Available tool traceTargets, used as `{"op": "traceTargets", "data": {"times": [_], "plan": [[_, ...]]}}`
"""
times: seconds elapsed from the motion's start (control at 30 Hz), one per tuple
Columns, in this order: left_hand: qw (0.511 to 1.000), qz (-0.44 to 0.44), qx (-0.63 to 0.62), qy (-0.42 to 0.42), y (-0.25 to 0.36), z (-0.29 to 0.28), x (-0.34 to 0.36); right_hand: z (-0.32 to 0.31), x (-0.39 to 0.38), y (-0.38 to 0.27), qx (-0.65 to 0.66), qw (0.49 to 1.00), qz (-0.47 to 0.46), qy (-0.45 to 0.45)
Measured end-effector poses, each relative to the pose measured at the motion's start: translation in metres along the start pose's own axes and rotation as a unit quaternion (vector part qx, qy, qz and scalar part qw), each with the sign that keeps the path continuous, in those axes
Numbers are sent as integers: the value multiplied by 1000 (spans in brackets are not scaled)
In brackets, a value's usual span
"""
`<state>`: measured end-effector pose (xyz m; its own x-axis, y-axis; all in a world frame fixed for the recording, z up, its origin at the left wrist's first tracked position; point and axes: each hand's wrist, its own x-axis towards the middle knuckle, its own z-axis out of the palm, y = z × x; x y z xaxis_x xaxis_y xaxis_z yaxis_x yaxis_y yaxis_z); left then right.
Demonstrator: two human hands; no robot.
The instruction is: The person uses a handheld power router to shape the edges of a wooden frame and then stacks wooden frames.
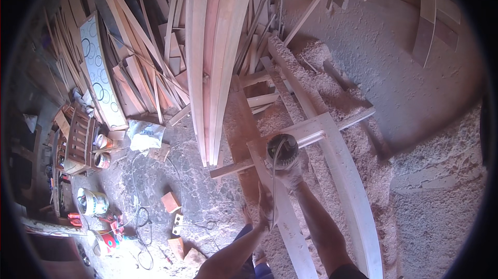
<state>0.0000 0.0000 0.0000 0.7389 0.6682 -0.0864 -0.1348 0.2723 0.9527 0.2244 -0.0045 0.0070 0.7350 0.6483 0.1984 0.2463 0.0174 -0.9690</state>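
Note:
My right hand [290, 174] is closed around a corded power tool [283, 151] with a round, dark, vented top, seen from above; it looks like a router. The tool is over the far end of a pale, curved wooden piece [293, 237], and its base is hidden. Its cord loops over the top and runs back toward my left hand [266, 207]. That hand is closed at the left edge of the curved piece, fingers partly hidden. To the right lies a second curved wooden frame piece [345, 175], with a straight crosspiece [311, 137] at its far end.
Long planks [228, 35] lean ahead, with many boards stacked behind them. Wood shavings [363, 196] cover the ground at right. On the left floor are a white bucket [93, 202], a socket block [178, 224], cables [142, 222] and a white sack [145, 134]. Curved offcuts [426, 19] lie at far right.

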Motion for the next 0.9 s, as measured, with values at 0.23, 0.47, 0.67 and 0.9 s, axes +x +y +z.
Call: {"op": "traceTargets", "data": {"times": [0.23,0.47,0.67,0.9], "plan": [[993,2,-115,15,-31,40,30,12,18,35,272,949,163,-10],[998,7,-66,14,-27,33,28,22,31,18,24,998,45,-23],[1000,11,-14,16,-37,32,26,24,28,19,15,999,36,13],[999,-17,34,35,-72,14,19,50,19,-23,-66,977,31,199]]}}
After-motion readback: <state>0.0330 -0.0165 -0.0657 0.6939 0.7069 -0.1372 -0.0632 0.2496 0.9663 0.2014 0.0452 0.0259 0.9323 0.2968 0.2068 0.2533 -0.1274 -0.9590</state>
